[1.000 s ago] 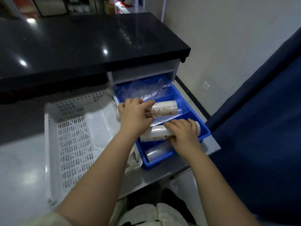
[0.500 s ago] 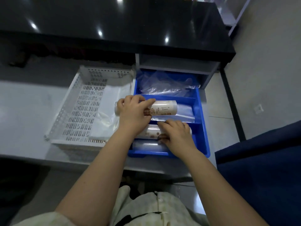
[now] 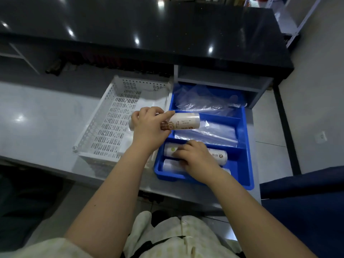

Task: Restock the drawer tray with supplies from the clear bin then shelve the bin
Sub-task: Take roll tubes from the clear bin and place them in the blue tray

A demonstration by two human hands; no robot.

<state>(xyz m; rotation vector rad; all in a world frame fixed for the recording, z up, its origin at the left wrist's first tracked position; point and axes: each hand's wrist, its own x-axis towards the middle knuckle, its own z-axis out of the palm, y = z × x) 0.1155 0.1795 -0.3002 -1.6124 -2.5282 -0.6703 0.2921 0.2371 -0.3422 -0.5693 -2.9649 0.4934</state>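
a: which step is this?

b: restocking, i judge. the left hand (image 3: 149,127) holds a white roll of bags (image 3: 186,121) in a closed grip, thumb and fingers round its 9 o'clock end. the roll is lifted over the border between the white perforated bin (image 3: 115,123) and the blue drawer tray (image 3: 245,146), which sits at the bin's 3 o'clock.

a: and the other hand?

b: the right hand (image 3: 195,157) lies on a second roll (image 3: 217,155) in the tray's 6 o'clock compartment, with a third roll (image 3: 169,164) just beside it. whether that grip closes round the roll or only presses it, i cannot tell.

a: what does the next move call for?

b: probably setting the held roll down in the tray. the middle compartment holds flat clear bags (image 3: 214,131) and the 12 o'clock one loose clear film (image 3: 204,101), so the roll needs laying lengthwise between dividers. shelving the bin comes after, with both hands free.
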